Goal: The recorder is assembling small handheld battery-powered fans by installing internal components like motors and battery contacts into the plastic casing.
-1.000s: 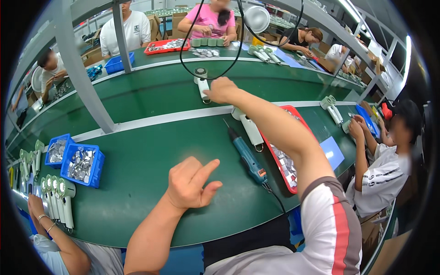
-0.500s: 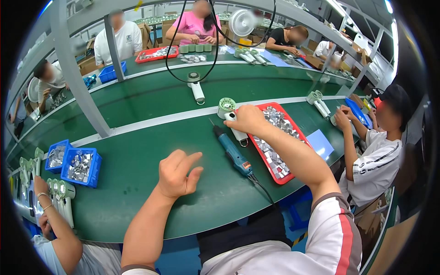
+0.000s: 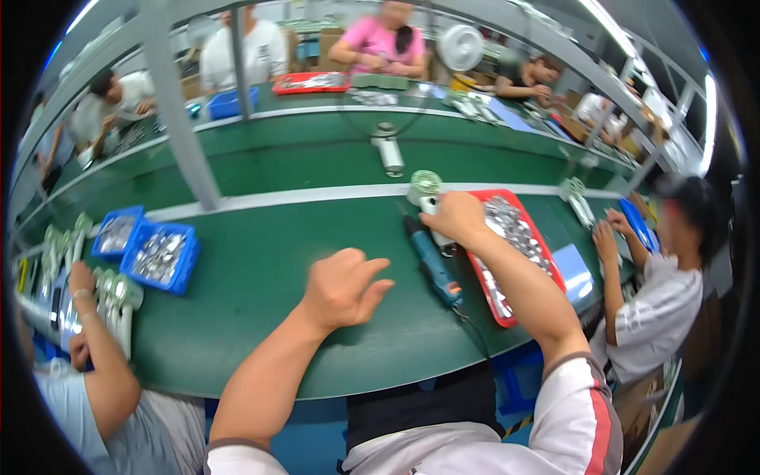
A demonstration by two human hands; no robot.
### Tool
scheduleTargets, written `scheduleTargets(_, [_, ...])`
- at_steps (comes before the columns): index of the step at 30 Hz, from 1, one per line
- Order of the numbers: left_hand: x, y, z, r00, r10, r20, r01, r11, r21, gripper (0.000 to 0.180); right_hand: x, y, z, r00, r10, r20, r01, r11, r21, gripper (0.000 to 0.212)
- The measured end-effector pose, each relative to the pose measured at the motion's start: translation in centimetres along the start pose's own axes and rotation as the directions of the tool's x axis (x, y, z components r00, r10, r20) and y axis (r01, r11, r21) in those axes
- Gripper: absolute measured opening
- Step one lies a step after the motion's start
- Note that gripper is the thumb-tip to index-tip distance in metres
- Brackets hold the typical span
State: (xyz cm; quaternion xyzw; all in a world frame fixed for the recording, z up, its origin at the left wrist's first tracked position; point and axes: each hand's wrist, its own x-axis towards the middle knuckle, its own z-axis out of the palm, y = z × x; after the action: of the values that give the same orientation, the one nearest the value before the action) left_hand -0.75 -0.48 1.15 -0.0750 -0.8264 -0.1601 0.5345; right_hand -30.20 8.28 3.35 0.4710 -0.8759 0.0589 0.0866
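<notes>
My right hand [image 3: 457, 218] is closed around the white handle of a small handheld fan [image 3: 426, 184]. The fan's round, pale green head points away from me, at the upper left corner of a red tray [image 3: 559, 279] of shiny metal pieces. Over the middle of the green bench hovers my left hand [image 3: 344, 285], thumb and forefinger stretched apart, the other fingers curled, nothing in it. Between my two hands lies a teal electric screwdriver [image 3: 434, 265], its bit pointing away and its cord running toward the near edge.
Blue bins [image 3: 184, 273] of metal pieces stand at left, near a co-worker's arm [image 3: 103, 340] and several fans. Another handheld fan [image 3: 388, 150] lies beyond the white divider rail [image 3: 309, 195]. A co-worker [image 3: 653, 293] sits at right. A metal post [image 3: 190, 158] rises at far left.
The whole view has turned, so the bench and its things appear farther right. My right hand keeps its hold on the fan. My left hand keeps nearly the same pose.
</notes>
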Motion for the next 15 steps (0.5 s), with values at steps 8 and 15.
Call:
scheduleTargets(8, [0.2, 0.5, 0.6, 0.998, 0.016, -0.053, -0.015, 1.0, 0.016, 0.022, 0.3, 1.7, 0.4, 0.999, 0.018, -0.036, -0.016, 0.998, 0.053, 0.062])
scheduleTargets(15, [-0.4, 0.0, 0.9, 0.996, 0.032, -0.081, -0.029, 0.999, 0.039, 0.03, -0.3, 0.3, -4.2, 0.989, 0.009, -0.149, -0.005, 1.0, 0.029, 0.055])
